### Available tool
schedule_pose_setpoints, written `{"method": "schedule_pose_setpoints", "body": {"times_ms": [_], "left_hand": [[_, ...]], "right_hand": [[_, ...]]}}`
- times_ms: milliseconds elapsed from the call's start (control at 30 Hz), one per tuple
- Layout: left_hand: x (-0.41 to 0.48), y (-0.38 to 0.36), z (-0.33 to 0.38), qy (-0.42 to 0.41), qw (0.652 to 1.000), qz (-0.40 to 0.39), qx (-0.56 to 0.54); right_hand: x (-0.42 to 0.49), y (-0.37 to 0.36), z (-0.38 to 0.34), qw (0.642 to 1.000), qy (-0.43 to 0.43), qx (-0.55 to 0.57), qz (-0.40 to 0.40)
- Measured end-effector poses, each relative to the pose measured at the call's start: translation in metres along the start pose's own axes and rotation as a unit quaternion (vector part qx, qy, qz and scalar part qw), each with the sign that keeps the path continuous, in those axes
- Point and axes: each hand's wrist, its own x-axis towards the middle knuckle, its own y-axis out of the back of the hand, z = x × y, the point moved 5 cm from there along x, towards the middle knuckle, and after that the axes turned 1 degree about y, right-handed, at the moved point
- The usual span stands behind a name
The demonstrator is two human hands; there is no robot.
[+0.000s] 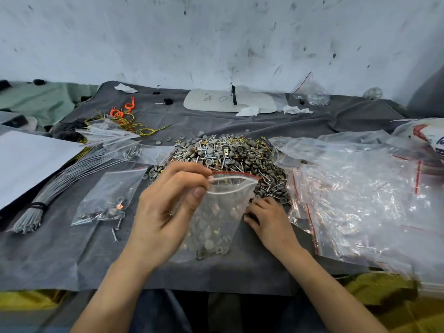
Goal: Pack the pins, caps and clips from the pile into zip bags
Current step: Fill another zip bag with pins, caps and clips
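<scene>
The dark grey cloth [60, 260] covers the whole work surface. On its right side lies a big loose heap of empty clear plastic zip bags with red stripes [355, 200], so plenty of packing is evidently left. In the middle, beyond the hands, sits the pile of grey round caps, silver metal pins and brass-coloured clips [230, 155], large and mixed.

In front of it is the clear zip bag with a red line at its mouth [216, 219]. It is open at the top, and its lower part holds a modest layer of caps and a few clips (pins inside are hard to make out). To the left a smaller clear bag [108, 198] lies flat on the cloth with a handful of parts inside.

The left hand [165, 207] pinches the open bag's near lip between thumb and fingers, keeping the mouth apart. The right hand [266, 217] rests at the near edge of the pile, fingers curled down beside the bag. I cannot tell whether they hold any parts.

I judge the task to be at an early stage: one bag has been laid aside, one is part-filled, and most of the pile is unpacked.
</scene>
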Motion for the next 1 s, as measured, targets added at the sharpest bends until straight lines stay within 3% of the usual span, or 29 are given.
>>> {"method": "schedule_pose_setpoints", "body": {"times_ms": [200, 267, 333, 433, 567, 733, 933, 1000], "left_hand": [[0.000, 0.002, -0.002, 0.004, 1.000, 0.008, 0.007], [0.000, 0.001, -0.001, 0.002, 1.000, 0.007, 0.003], [-0.001, -0.001, -0.001, 0.000, 1.000, 0.003, 0.008], [-0.001, -0.006, -0.001, 0.009, 1.000, -0.012, 0.008], [0.000, -0.012, 0.001, 0.001, 0.999, -0.036, 0.018], [0.004, -0.010, 0.005, -0.017, 0.999, -0.034, 0.033], [0.003, -0.010, 0.004, -0.012, 1.000, -0.024, 0.016], [0.003, -0.008, 0.003, -0.012, 1.000, -0.010, 0.024]], "right_hand": [[0.001, 0.004, 0.005, 0.998, -0.004, -0.045, 0.032], [0.002, 0.022, 0.007, 0.995, -0.042, 0.051, 0.077], [0.005, 0.057, 0.001, 0.963, -0.084, 0.209, 0.149], [0.009, 0.116, -0.031, 0.925, -0.024, 0.341, 0.166], [0.006, 0.154, -0.076, 0.941, 0.092, 0.300, 0.126], [0.003, 0.146, -0.084, 0.924, 0.088, 0.369, 0.053], [0.002, 0.144, -0.082, 0.941, 0.095, 0.318, 0.065], [0.001, 0.147, -0.079, 0.933, 0.092, 0.329, 0.110]]}}
